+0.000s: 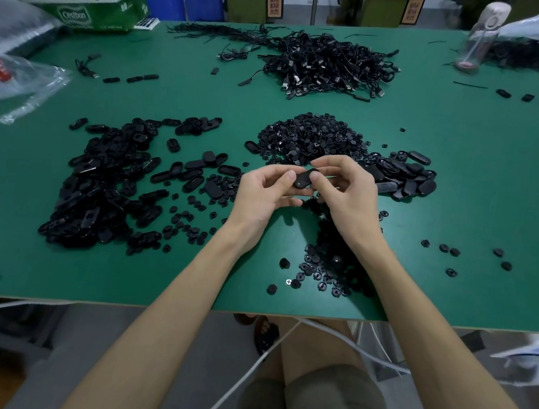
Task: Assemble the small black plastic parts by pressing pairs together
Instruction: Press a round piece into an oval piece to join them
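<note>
**Oval part pinched between two hands**

The black oval part (303, 181) is between both hands, above the middle of the green worktop (458, 194). It is flat and glossy, with rounded ends. The left hand (262, 195) pinches its 8 o'clock end. The right hand (346, 191), fingers curled, pinches its 2 o'clock end.

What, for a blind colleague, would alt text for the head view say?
The left hand and right hand pinch one oval black part together above a green table. Piles of oval shells, small round pieces and black cables lie around them.
</note>
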`<action>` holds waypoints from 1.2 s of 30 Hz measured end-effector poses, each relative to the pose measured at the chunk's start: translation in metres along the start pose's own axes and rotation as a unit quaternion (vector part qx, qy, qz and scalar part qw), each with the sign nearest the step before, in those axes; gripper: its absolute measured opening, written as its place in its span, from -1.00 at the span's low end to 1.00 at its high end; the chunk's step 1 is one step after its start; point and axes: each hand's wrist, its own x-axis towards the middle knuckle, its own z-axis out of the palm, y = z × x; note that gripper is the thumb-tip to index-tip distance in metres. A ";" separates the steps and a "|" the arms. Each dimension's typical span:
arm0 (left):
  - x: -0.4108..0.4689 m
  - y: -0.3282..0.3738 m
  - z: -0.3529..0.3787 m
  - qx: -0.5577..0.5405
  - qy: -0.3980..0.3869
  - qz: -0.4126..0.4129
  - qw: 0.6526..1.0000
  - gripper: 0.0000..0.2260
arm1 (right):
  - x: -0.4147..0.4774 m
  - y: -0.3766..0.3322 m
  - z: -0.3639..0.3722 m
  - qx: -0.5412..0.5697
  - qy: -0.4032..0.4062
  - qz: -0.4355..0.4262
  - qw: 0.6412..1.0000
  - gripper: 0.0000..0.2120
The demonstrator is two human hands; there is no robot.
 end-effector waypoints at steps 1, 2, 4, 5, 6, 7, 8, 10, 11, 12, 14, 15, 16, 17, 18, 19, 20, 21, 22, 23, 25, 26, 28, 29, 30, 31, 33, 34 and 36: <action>0.000 0.000 0.000 -0.002 0.001 0.000 1.000 -0.83 | 0.000 0.000 0.000 -0.003 0.004 0.002 1.000 -0.88; 0.000 0.000 0.000 -0.003 0.001 0.000 1.000 -0.83 | 0.000 0.000 0.000 -0.004 0.006 0.004 1.000 -0.88; 0.001 0.000 0.000 -0.007 -0.001 0.001 1.000 -0.83 | 0.000 0.000 0.000 -0.001 0.008 0.009 1.000 -0.88; 0.001 0.000 0.000 -0.009 -0.002 0.001 1.000 -0.83 | 0.000 0.000 0.000 0.000 0.008 0.011 1.000 -0.88; 0.001 0.000 -0.001 -0.011 -0.002 0.001 1.000 -0.82 | 0.000 -0.001 0.000 0.000 0.008 0.012 1.000 -0.88; 0.001 0.001 -0.001 -0.011 -0.001 0.002 1.000 -0.82 | 0.000 -0.001 0.000 -0.001 0.007 0.013 1.000 -0.89; 0.001 0.001 -0.001 -0.010 -0.001 0.002 1.000 -0.82 | 0.000 -0.001 0.000 -0.003 0.006 0.013 1.000 -0.89; 0.001 0.001 -0.001 -0.011 0.000 0.001 1.000 -0.82 | -0.001 -0.001 0.000 -0.004 0.005 0.013 1.000 -0.89; 0.001 0.000 -0.001 -0.011 0.001 0.001 1.000 -0.82 | -0.001 0.000 0.000 -0.003 0.005 0.013 1.000 -0.89; 0.001 0.000 -0.001 -0.012 0.002 0.001 1.000 -0.82 | -0.001 0.000 0.000 -0.002 0.006 0.013 1.000 -0.90; 0.001 0.000 -0.001 -0.011 0.004 0.000 1.000 -0.81 | -0.001 0.000 0.000 0.001 0.008 0.015 1.000 -0.90; 0.000 0.000 -0.001 -0.011 0.004 -0.001 1.000 -0.81 | 0.000 0.001 0.000 0.003 0.009 0.015 1.000 -0.89; 0.000 0.000 0.000 -0.010 0.004 -0.001 1.000 -0.81 | 0.000 0.001 -0.001 0.006 0.009 0.015 1.000 -0.89; 0.000 0.001 0.000 -0.009 0.005 -0.001 1.000 -0.81 | 0.000 0.002 -0.001 0.008 0.008 0.015 1.000 -0.89; 0.000 0.001 0.000 -0.008 0.006 -0.001 1.000 -0.81 | 0.000 0.002 0.000 0.009 0.008 0.014 1.000 -0.89; 0.000 0.001 0.000 -0.009 0.007 -0.003 1.000 -0.80 | 0.001 0.003 0.000 0.010 0.007 0.013 1.000 -0.89; 0.000 0.001 0.000 -0.011 0.008 -0.004 1.000 -0.80 | 0.001 0.003 0.000 0.011 0.006 0.013 1.000 -0.89; 0.000 0.001 0.000 -0.014 0.008 -0.006 1.000 -0.80 | 0.001 0.004 0.000 0.013 0.005 0.016 1.000 -0.89; 0.000 0.001 0.000 -0.019 0.006 -0.008 1.000 -0.80 | 0.001 0.004 0.000 0.019 0.003 0.020 1.000 -0.89; 0.000 0.001 0.000 -0.025 0.004 -0.011 1.000 -0.80 | 0.001 0.005 0.000 0.030 0.000 0.027 0.999 -0.89; 0.001 0.001 0.000 -0.043 0.004 -0.020 0.999 -0.80 | 0.001 0.005 0.000 0.053 -0.007 0.042 0.998 -0.92; 0.001 0.001 -0.001 -0.051 0.007 -0.025 0.998 -0.79 | 0.001 0.005 0.000 0.062 -0.010 0.046 0.997 -0.93; 0.002 0.000 -0.001 -0.059 0.012 -0.030 0.998 -0.80 | 0.001 0.005 0.000 0.070 -0.013 0.049 0.996 -0.94; 0.002 0.000 -0.001 -0.059 0.013 -0.031 0.998 -0.80 | 0.001 0.005 0.000 0.071 -0.014 0.049 0.996 -0.94; 0.002 0.000 -0.001 -0.060 0.014 -0.030 0.998 -0.80 | 0.001 0.005 0.000 0.072 -0.014 0.049 0.996 -0.94; 0.002 0.000 -0.001 -0.060 0.013 -0.029 0.998 -0.80 | 0.001 0.005 -0.001 0.074 -0.013 0.050 0.996 -0.93; 0.001 0.001 -0.001 -0.056 0.007 -0.024 0.998 -0.82 | 0.001 0.004 -0.001 0.080 -0.013 0.053 0.995 -0.91; 0.001 0.001 -0.001 -0.044 0.004 -0.020 0.999 -0.83 | 0.001 0.004 -0.002 0.084 -0.014 0.055 0.995 -0.92; 0.000 0.000 0.000 0.000 0.004 -0.009 1.000 -0.83 | 0.001 0.002 -0.001 0.096 -0.018 0.058 0.994 -0.93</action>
